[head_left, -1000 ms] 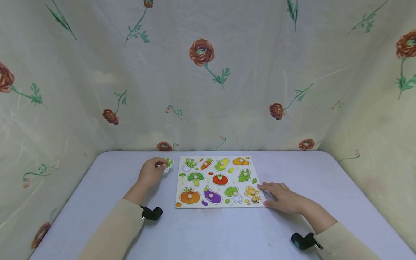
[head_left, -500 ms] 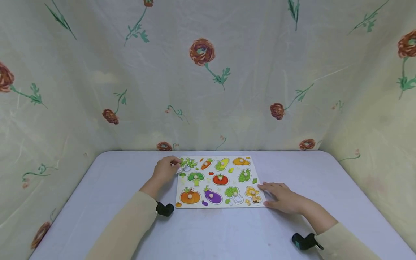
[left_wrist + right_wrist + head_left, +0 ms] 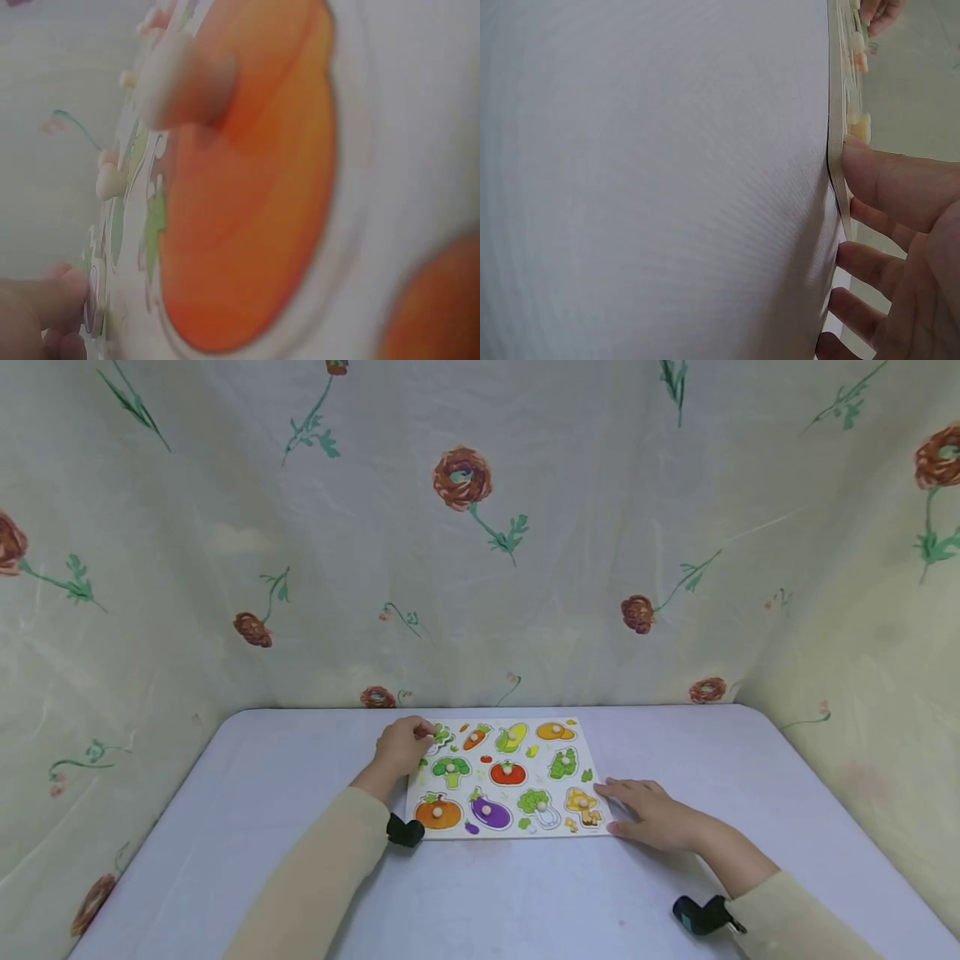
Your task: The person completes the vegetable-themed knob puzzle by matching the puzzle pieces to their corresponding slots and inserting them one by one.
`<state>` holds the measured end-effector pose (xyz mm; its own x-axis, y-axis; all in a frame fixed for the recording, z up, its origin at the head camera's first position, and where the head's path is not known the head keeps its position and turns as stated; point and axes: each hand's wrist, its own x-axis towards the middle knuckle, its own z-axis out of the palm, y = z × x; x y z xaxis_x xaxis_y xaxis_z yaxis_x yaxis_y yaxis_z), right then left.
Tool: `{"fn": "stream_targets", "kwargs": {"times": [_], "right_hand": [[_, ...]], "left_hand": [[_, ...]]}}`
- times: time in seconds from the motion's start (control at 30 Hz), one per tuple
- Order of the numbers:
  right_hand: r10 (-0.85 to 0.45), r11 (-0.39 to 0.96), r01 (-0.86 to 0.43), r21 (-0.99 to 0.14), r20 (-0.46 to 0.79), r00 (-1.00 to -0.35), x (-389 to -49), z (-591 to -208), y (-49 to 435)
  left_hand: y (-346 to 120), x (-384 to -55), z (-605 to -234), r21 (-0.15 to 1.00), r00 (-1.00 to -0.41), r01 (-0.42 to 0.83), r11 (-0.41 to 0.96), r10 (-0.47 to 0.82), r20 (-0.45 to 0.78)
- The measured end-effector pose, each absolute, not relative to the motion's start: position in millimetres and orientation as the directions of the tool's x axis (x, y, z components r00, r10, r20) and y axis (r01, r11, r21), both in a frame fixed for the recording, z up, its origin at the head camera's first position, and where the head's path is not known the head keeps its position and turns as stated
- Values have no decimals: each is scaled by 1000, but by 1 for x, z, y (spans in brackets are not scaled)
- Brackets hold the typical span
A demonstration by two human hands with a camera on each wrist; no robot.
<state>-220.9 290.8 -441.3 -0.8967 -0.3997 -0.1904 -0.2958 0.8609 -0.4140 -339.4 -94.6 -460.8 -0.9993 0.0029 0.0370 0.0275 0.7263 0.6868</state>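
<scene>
A white wooden knob puzzle board [image 3: 480, 778] printed with vegetables lies on the table. My left hand [image 3: 401, 749] is over its far left corner and pinches a turnip puzzle piece [image 3: 443, 737] with green leaves, partly hidden by the fingers. In the left wrist view the fingertips hold the piece [image 3: 94, 298] at the board's surface; whether it sits in its slot, I cannot tell. My right hand [image 3: 651, 815] rests at the board's near right corner, fingers extended. The right wrist view has its thumb [image 3: 889, 176] touching the board's edge [image 3: 838, 112].
Other knobbed pieces sit in the board, among them a pumpkin [image 3: 438, 813], an eggplant [image 3: 495, 815], a tomato [image 3: 510, 776] and a mushroom [image 3: 579, 802]. A white cloth covers the table [image 3: 510, 902]. Flower-printed curtain [image 3: 570, 543] encloses the back and sides.
My left hand has moved right, from beside the board to its far left corner, carrying the turnip piece over the printed turnip spot. My right hand has stayed in place.
</scene>
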Motion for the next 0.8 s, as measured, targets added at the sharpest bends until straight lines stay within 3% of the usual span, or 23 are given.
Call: {"fn": "stream_targets", "kwargs": {"times": [0.8], "right_hand": [[-391, 869, -285, -405, -209, -896, -223, -443, 290]], "left_hand": [[-87, -342, -458, 682, -999, -47, 730, -35, -31]]}}
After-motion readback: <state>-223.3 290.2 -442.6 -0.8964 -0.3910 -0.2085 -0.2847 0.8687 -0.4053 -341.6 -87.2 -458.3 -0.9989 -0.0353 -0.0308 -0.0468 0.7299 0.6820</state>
